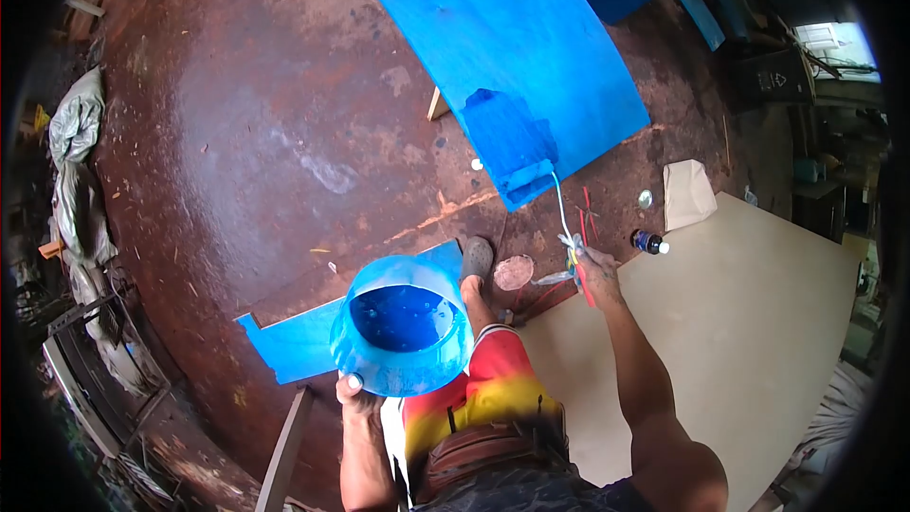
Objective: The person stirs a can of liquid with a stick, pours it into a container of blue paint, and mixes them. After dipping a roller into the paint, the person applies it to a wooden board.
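Note:
My left hand (354,391) grips the rim of a paint bucket (409,374), its thumb over the edge. Deep blue paint (403,319) lies inside the bucket, and blue smears cover its wall. My right hand (595,275) is closed round the handle of a paint roller (561,192), whose frame reaches forward. The roller's head rests on the near corner of a light blue board (540,47). Around the head is a darker, wet-looking blue patch (512,133).
A large tan board (720,332) lies at my right, with a dark bottle (649,243) and a beige bag (688,193) near its edge. Below the bucket is a blue cut panel (294,339). Grey sacking (76,123) lines the left side of the reddish floor (237,152).

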`<state>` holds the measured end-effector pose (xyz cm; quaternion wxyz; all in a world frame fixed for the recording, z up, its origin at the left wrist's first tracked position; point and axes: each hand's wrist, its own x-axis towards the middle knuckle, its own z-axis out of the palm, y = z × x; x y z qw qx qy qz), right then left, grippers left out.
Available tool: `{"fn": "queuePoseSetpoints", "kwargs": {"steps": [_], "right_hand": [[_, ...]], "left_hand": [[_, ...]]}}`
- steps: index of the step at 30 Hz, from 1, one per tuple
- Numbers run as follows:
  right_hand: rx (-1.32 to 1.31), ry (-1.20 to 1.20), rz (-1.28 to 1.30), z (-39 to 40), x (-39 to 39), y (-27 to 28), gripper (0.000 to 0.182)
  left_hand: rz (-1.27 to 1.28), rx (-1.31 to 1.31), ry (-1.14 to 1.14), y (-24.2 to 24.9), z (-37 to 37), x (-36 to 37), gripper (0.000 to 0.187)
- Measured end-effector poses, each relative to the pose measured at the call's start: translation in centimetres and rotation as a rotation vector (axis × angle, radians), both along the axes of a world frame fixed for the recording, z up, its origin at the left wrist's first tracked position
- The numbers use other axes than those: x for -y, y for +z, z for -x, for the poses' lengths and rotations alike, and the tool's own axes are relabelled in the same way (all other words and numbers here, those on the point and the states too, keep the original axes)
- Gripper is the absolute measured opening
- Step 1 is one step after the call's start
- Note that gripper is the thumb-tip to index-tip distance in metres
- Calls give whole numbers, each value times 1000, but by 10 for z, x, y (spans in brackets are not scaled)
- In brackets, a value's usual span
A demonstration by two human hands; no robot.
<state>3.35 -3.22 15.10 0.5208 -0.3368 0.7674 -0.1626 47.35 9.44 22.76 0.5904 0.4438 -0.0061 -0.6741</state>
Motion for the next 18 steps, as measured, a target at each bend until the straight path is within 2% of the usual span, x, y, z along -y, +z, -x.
{"fn": "queuePoseSetpoints", "kwargs": {"steps": [6,10,12,18], "right_hand": [[-60,35,8,-3,-4,26,31],[-83,114,60,-2,14,0,35],[-66,113,-7,-12,42,-3,37],[-72,116,26,-63,125,7,37]], "left_hand": [[74,-146,-15,-8,-4,-5,103],[56,-121,17,-10,-5,-10,102],[78,-141,24,-13,-8,-12,102],[67,-121,41,-8,-25,-10,101]]}}
